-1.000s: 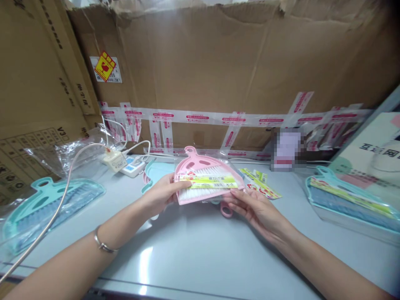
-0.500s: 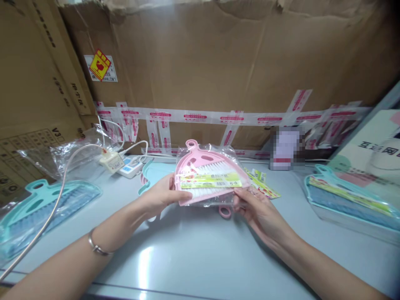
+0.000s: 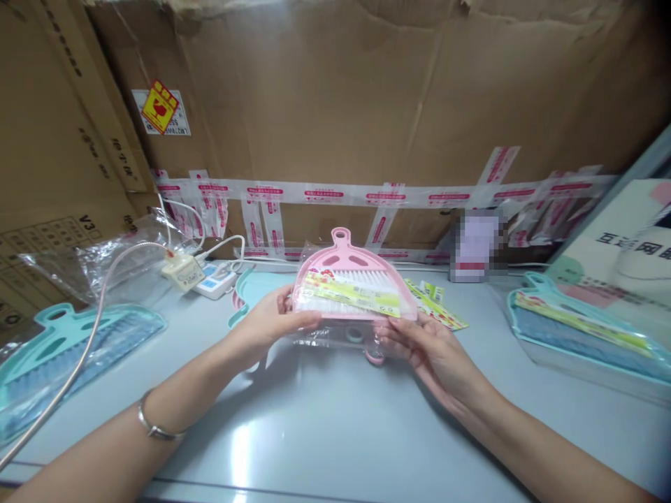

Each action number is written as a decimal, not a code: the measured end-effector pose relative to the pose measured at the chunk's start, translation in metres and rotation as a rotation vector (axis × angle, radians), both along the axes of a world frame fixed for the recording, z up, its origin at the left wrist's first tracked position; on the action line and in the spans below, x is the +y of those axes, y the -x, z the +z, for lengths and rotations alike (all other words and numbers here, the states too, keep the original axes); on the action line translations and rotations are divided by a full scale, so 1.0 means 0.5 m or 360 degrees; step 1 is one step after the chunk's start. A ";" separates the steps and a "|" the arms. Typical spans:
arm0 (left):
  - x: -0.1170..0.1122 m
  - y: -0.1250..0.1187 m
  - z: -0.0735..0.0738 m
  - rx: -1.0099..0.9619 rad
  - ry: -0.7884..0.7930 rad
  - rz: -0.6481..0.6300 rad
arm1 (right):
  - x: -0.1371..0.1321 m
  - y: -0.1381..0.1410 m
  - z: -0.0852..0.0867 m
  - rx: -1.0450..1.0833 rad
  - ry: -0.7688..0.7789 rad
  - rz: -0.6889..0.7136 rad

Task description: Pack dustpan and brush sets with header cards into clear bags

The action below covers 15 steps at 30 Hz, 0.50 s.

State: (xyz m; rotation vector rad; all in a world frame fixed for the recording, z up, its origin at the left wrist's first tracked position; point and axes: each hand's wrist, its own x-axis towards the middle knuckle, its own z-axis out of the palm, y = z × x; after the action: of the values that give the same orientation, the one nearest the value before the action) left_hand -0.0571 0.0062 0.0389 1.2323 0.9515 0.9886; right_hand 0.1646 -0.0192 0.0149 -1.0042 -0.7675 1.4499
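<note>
A pink dustpan (image 3: pixel 346 257) with a white-bristled brush (image 3: pixel 340 304) is held up in front of me in a clear plastic bag (image 3: pixel 325 335). Its looped handle points up, and a yellow-green label card (image 3: pixel 356 293) lies slantwise over the bristles. My left hand (image 3: pixel 275 318) is closed on the lower left corner, thumb in front. At the lower right corner, my right hand (image 3: pixel 419 342) pinches the dustpan and bag edge. The bag's loose part hangs below the pan. Behind it are turquoise dustpans (image 3: pixel 256 286), partly hidden, and a pink ring-shaped end (image 3: pixel 374 358) on the table.
Bagged turquoise dustpan sets lie at left (image 3: pixel 78 349) and right (image 3: pixel 581 328). A cable (image 3: pixel 99 314) runs from a charger (image 3: pixel 182 272) beside a power strip (image 3: pixel 216 281). Label cards (image 3: pixel 435 307) lie behind my right hand. A large carton (image 3: pixel 325 105) backs the grey table (image 3: pixel 335 433).
The dustpan has turned clockwise, so its lower edge is now nearly level and its handle sits further right. The label card has tilted down to the right. Both hands keep their hold.
</note>
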 end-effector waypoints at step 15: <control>-0.006 0.004 0.010 0.0100 -0.0184 0.0185 | -0.011 -0.007 0.006 -0.0238 -0.0389 -0.0024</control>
State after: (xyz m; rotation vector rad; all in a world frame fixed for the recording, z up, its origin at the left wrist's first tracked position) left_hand -0.0589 0.0032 0.0440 1.3227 1.0365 1.1146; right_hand 0.1683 -0.0246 0.0181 -0.9337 -1.0173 1.2432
